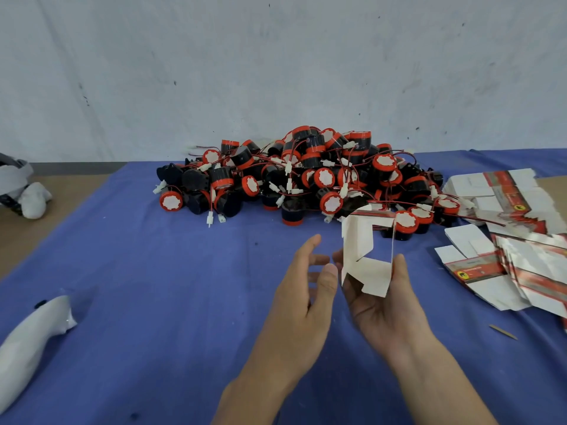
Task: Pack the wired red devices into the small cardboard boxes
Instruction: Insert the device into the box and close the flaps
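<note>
Right grip (377, 305) holds a half-erected box (357, 240): thumb on the wall at its outer side, fingers behind the inner wall, base over the palm. Left grip (302, 289) is released, fingers loose, just inboard of the box flap; can't tell if it touches. The box is in the air above the tabletop (153, 286), just ahead of both grips. The devices (306, 176) are piled well ahead of them, the nearest just beyond the box.

Handling, my read:
- Box: thin card, near weightless, creases easily. Hold at the folded corners, not mid-panel, with a light squeeze. Flaps are floppy, so fold on the scores.
- Devices: look like hard plastic, light but denser than the box. Wires cross all through the pile, so pulling one likely drags its neighbours. Take one by the black body, not the lead or the white plug.

Room:
- Open blue cloth below both grips and left of the left grip.
- Flat blanks (478, 268) spread near the right grip's outer side; a sweep there would scatter them.
- Thin stick (503, 331) lies right of and behind the right grip.
- White bundle (33, 326) sits well left of the left grip.
- Near tabletop edge isn't in view.
</note>
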Tool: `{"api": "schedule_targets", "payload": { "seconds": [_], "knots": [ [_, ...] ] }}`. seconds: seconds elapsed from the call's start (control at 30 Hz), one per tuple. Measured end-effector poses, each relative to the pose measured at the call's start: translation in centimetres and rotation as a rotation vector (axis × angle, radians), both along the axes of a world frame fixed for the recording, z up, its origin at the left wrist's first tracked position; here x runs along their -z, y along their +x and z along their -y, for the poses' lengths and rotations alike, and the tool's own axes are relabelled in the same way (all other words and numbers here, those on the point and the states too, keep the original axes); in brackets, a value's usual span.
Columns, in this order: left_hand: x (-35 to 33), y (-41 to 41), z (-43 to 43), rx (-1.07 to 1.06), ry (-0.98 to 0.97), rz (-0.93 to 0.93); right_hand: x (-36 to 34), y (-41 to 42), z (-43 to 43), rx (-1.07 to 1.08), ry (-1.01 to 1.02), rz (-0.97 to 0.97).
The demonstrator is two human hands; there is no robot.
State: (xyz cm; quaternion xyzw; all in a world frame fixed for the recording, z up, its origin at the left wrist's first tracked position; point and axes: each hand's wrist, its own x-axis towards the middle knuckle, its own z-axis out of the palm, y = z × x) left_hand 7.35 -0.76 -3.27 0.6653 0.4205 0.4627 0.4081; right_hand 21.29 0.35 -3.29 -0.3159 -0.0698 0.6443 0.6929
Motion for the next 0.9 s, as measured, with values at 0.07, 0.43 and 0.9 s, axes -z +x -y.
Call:
{"api": "schedule_targets", "payload": {
  "seconds": [0.07,0.43,0.9],
  "knots": [
    [0.0,0.3,0.0,-0.001,0.025,0.013,0.3,-0.1,0.1,-0.028,0.002,0.017],
    [-1.1,0.5,-0.3,0.055,-0.626,0.634,0.0,0.2,0.1,0.003,0.226,0.277],
    [-0.7,1.7,0.8,-0.042,-0.273,0.487,0.5,-2.0,1.2,-0.001,0.272,0.409]
  ]
}}
